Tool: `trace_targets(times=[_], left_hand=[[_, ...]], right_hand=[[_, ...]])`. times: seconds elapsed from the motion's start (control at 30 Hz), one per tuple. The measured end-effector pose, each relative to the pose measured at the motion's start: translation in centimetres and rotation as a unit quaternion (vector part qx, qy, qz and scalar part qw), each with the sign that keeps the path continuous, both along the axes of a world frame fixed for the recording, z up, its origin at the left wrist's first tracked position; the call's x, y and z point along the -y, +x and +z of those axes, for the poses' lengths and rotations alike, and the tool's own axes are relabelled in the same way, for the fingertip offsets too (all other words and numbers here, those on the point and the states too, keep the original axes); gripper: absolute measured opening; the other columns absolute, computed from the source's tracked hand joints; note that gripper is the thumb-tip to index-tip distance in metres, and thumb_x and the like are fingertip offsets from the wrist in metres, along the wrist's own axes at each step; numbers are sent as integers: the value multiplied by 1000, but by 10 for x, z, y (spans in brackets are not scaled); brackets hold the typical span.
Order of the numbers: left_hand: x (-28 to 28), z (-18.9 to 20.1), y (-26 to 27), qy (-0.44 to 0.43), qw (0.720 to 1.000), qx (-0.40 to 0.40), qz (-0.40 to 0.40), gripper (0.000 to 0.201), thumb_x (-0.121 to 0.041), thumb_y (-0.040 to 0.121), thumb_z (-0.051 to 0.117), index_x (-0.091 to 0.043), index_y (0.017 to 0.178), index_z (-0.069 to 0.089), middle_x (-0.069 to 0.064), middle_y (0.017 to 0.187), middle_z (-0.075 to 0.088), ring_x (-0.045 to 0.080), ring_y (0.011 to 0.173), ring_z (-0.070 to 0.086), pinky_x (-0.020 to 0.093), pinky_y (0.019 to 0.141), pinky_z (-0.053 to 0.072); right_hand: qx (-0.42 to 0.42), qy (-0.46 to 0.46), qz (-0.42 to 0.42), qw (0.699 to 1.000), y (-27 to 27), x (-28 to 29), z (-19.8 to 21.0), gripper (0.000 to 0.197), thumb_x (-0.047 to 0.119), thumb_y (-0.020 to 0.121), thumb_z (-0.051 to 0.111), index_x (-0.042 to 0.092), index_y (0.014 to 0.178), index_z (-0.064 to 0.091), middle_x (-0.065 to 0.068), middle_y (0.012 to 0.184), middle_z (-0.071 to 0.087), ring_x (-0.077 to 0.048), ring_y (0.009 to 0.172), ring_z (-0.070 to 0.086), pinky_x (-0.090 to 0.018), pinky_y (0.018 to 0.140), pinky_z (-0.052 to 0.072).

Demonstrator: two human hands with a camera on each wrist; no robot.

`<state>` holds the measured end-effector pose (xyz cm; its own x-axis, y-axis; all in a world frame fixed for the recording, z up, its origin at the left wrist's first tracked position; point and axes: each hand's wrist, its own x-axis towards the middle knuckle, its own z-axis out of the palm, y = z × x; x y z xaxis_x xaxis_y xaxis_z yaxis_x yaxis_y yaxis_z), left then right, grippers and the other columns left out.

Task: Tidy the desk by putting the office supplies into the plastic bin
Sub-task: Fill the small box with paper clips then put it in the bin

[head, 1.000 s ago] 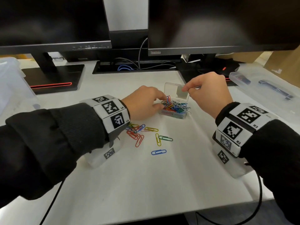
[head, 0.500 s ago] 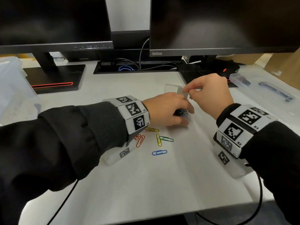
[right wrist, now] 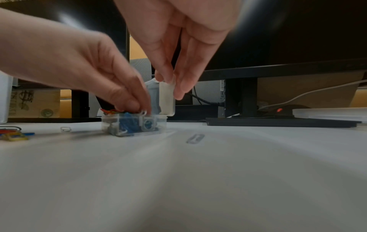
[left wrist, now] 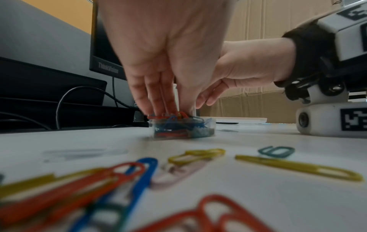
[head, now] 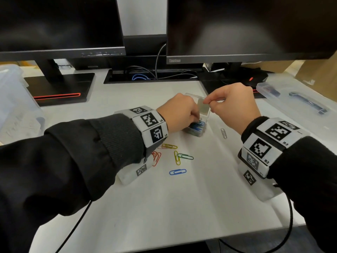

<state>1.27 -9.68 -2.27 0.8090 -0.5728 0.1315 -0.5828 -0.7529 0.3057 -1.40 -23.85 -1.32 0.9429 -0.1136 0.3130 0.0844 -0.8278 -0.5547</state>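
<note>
A small clear box (head: 197, 130) packed with coloured paper clips sits mid-desk. My left hand (head: 196, 119) reaches into it from the left, fingertips pressing down on the clips (left wrist: 170, 117). My right hand (head: 207, 102) pinches the top edge of the box's hinged lid (head: 203, 106) and holds it upright. The wrist views show the same box (right wrist: 135, 125), lid (right wrist: 166, 97) and box (left wrist: 182, 128). Loose clips lie nearer me: yellow (head: 169, 146), green (head: 186, 157), blue (head: 177, 172), red (head: 156, 157). A pale clip (head: 224, 133) lies right of the box.
A large clear plastic bin (head: 12, 106) stands at the far left of the desk. A translucent bin lid with a dark handle (head: 308, 103) lies at the right. Two monitors on black stands (head: 60, 88) and cables (head: 140, 75) line the back.
My left hand has slid right from the box's side over its opening and now pushes on the clips. The lid stands more upright. A pale clip now shows right of the box.
</note>
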Motion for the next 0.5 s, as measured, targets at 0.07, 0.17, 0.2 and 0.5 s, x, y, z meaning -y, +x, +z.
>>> trace_targets(times=[0.07, 0.17, 0.2, 0.5], left_hand=[[0, -1, -3, -6, 1000, -3, -14, 26, -20, 93, 50, -15, 112, 69, 6, 115, 64, 20, 106, 57, 29, 92, 45], [3, 1, -12, -63, 992, 49, -93, 23, -14, 90, 54, -13, 106, 70, 5, 115, 64, 19, 110, 55, 28, 97, 41], [5, 1, -15, -55, 990, 45, -126, 24, -12, 89, 54, -13, 106, 70, 4, 115, 64, 17, 110, 54, 24, 95, 39], [23, -13, -13, 127, 962, -41, -239, 45, -9, 94, 40, -16, 139, 44, 0, 146, 42, 18, 136, 34, 26, 114, 24]], right_hand=[[-1, 1, 1, 1000, 0, 0, 1, 25, 7, 87, 54, 20, 91, 75, -3, 102, 70, -17, 99, 62, -21, 84, 43], [-3, 2, 7, 1000, -1, 1, 3, 24, 7, 86, 55, 19, 93, 74, -2, 99, 70, -13, 92, 60, -21, 80, 42], [-3, 2, 8, 1000, -1, 1, 3, 24, 6, 86, 55, 19, 92, 74, -1, 96, 70, -11, 88, 59, -20, 79, 41], [-4, 22, 5, 1000, 1, 3, 3, 22, 8, 88, 56, 19, 91, 75, 7, 78, 62, -10, 83, 61, -18, 81, 42]])
